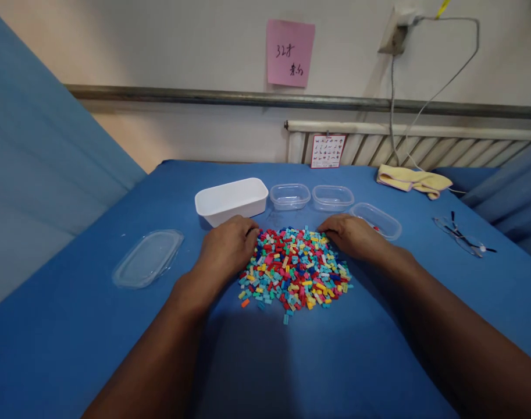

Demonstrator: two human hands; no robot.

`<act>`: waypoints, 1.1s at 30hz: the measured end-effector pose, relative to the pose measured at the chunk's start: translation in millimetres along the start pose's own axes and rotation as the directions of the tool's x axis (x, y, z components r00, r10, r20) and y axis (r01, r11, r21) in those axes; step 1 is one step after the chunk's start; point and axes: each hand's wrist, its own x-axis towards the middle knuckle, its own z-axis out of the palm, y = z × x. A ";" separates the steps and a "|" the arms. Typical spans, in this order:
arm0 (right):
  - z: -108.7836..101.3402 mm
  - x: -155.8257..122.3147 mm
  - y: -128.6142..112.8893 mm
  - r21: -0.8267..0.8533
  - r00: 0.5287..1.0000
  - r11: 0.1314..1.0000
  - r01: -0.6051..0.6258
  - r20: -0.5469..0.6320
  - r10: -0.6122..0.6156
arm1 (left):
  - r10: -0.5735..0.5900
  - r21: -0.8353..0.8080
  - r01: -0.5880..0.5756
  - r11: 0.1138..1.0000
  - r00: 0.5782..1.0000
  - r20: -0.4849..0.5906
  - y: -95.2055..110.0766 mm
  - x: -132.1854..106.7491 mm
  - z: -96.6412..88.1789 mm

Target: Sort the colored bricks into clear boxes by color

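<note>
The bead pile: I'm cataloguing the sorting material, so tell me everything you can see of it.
The bead pile is a low, roughly round heap of tiny plastic-looking pieces in red, yellow, teal, blue, pink and white, lying loose on the blue cloth. A few strays, one orange, sit off its near edge. The left hand rests against its far left edge, the right hand against its far right.

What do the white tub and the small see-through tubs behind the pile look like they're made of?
Rectangular white tub: probably thin opaque plastic, smooth, with a rolled rim. Two small clear tubs: likely thin transparent plastic, glossy, since the blue cloth shows through.
</note>
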 end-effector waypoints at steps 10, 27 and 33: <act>-22.0 -26.7 -49.8 0.452 0.975 0.890 -0.058 -0.168 0.149 | 0.147 -0.572 -0.170 0.802 0.985 -0.087 50.6 -21.9 4.6; 15.0 -45.5 -101.2 0.979 0.870 -0.151 -0.138 0.193 0.453 | 0.337 -0.501 -0.393 0.771 0.920 -0.202 77.2 -37.2 21.4; 2.7 -52.6 -91.1 0.883 0.921 0.466 -0.049 -0.141 0.364 | 0.342 -0.479 -0.371 0.795 0.928 -0.151 72.3 -36.1 23.4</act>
